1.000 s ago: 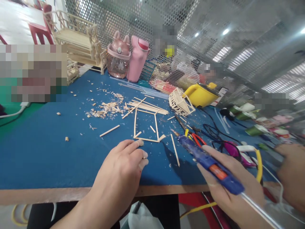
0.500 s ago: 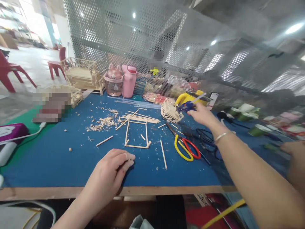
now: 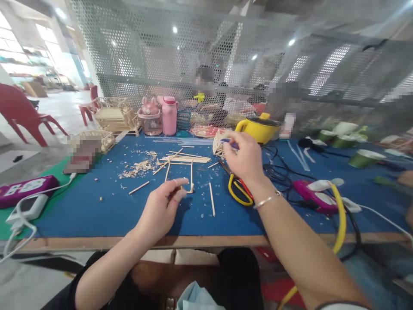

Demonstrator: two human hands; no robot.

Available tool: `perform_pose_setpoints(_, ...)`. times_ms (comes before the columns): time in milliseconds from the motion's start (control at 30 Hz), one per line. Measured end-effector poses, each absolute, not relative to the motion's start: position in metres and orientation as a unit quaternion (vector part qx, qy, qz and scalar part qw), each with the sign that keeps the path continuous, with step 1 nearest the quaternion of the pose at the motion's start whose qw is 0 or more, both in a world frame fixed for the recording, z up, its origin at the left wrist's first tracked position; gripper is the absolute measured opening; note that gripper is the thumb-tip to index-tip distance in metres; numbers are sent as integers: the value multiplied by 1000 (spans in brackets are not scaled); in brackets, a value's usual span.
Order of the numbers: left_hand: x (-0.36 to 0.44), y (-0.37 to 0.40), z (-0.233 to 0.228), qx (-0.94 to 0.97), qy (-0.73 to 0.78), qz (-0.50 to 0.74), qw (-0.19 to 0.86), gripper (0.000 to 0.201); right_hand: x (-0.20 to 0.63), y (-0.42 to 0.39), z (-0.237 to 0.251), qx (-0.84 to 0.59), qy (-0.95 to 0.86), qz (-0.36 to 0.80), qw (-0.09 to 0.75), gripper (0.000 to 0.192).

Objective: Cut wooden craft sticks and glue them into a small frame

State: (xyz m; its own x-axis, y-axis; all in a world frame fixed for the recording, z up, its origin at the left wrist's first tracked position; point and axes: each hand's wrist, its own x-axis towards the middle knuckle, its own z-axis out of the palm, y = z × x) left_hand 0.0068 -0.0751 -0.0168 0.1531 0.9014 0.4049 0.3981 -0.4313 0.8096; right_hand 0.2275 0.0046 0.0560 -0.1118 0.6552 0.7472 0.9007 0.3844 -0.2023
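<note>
My right hand (image 3: pixel 247 155) is closed around a blue hot glue gun (image 3: pixel 230 144), mostly hidden behind the fingers. Below that hand lie scissors (image 3: pixel 239 193) with yellow and red handles. My left hand (image 3: pixel 163 202) is raised over the blue mat, fingers pinched together; whatever is between the fingertips is too small to make out. Just past the left fingertips, a rectangular frame of thin wooden sticks (image 3: pixel 192 174) lies flat, partly covered by the hand. Behind it is a pile of loose sticks (image 3: pixel 190 159). A small slatted wooden piece (image 3: pixel 218 144) sits beyond the right hand.
Wood scraps (image 3: pixel 138 168) litter the mat's left side. Pink bottles (image 3: pixel 169 116) and a yellow pot (image 3: pixel 260 129) stand at the back, before a perforated metal screen. Black cables (image 3: pixel 274 165) and a purple power strip (image 3: pixel 314 197) lie right; a phone (image 3: pixel 84 153) lies left.
My right hand has brought the glue gun left and nearer from beside the yellow pot. My left hand has risen from the mat toward the stick frame. The view has shifted rightward.
</note>
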Motion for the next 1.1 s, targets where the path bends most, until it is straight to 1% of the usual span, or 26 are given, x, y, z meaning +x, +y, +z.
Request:
perform_pose_setpoints(33,7,-74,-18,696,453,473,296,36,217,-9,57,-466,-788,-87,394,25)
perform_pose_setpoints(100,7,-73,-19,677,435,491,334,56,199,-28,57,-346,-889,59,295,24)
perform_pose_setpoints(167,5,-72,-18,685,415,488,348,68,188,-37,54,-279,-927,135,213,21)
perform_pose_setpoints(200,4,-71,-17,697,408,481,343,71,186,-38,53,-267,-933,147,192,20)
perform_pose_setpoints(267,3,-70,-13,725,398,461,320,73,183,-37,51,-267,-935,145,184,17)
perform_pose_setpoints(433,3,-65,-8,763,378,443,281,70,187,-34,55,-260,-938,98,210,8)
perform_pose_setpoints(533,3,-65,-14,742,434,444,253,62,192,-29,55,-267,-936,55,224,10)
perform_pose_setpoints(633,3,-68,-24,746,510,373,213,50,197,-22,46,-288,-929,21,231,11)
perform_pose_setpoints(700,3,-69,-29,758,536,318,191,52,198,-19,37,-288,-932,-3,220,11)
perform_pose_setpoints(800,4,-70,-31,763,560,273,171,57,197,-17,25,-293,-932,-43,209,12)
perform_pose_setpoints(1100,6,-70,-26,766,580,227,156,60,196,-12,16,-267,-938,-97,199,11)
